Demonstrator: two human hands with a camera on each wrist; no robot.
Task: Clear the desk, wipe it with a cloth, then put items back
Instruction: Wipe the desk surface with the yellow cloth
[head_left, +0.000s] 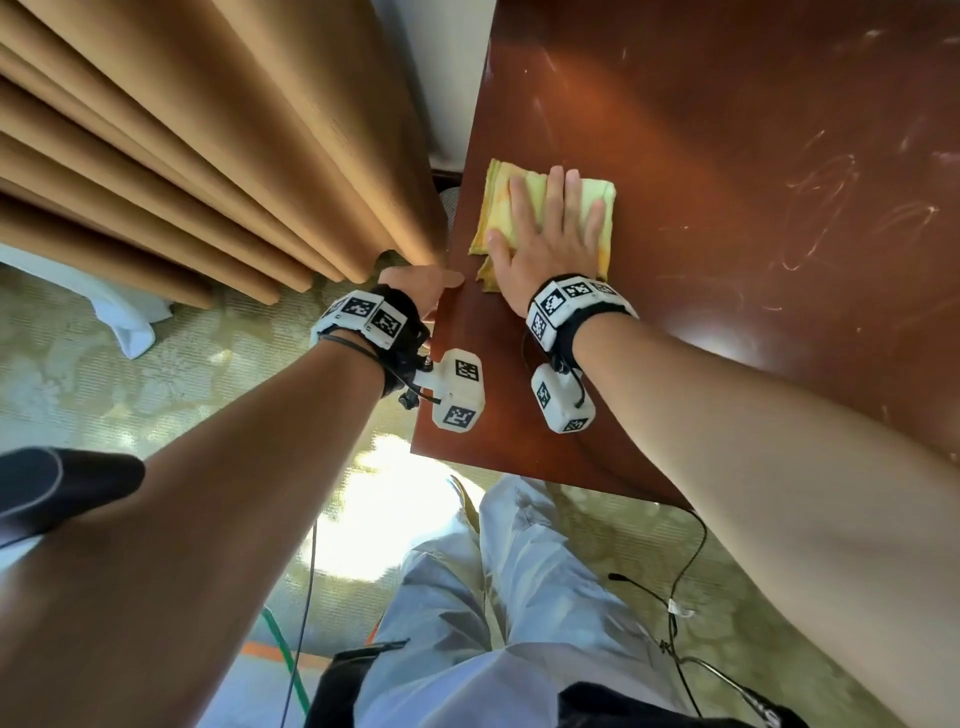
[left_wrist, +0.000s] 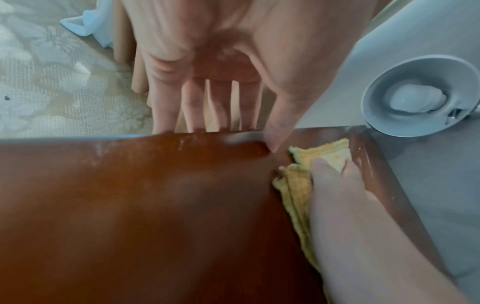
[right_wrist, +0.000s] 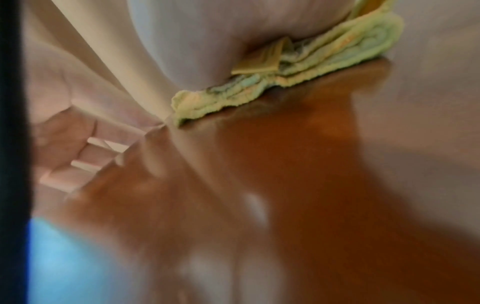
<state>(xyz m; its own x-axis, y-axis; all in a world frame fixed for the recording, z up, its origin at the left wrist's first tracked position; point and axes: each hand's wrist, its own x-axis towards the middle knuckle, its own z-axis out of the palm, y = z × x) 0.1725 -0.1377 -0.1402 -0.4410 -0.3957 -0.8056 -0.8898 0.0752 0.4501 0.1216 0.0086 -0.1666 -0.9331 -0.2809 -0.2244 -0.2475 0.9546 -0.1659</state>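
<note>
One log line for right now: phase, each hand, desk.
phase: wiping | right hand: flat on folded yellow cloth | left hand: at desk edge | reddish-brown wooden desk: smears remain

Tan curtains (head_left: 171, 156) hang in heavy folds down to a pale green patterned carpet (head_left: 78, 374). A white sheer (head_left: 122, 317) pools on the carpet beside them. A grey lamp shade (left_wrist: 420, 96) with a white bulb (left_wrist: 413, 100) inside sits near the far corner. Thin black cables (head_left: 680, 597) trail over the carpet, and a green cord (head_left: 283, 649) lies near light grey trousers (head_left: 493, 613).
</note>
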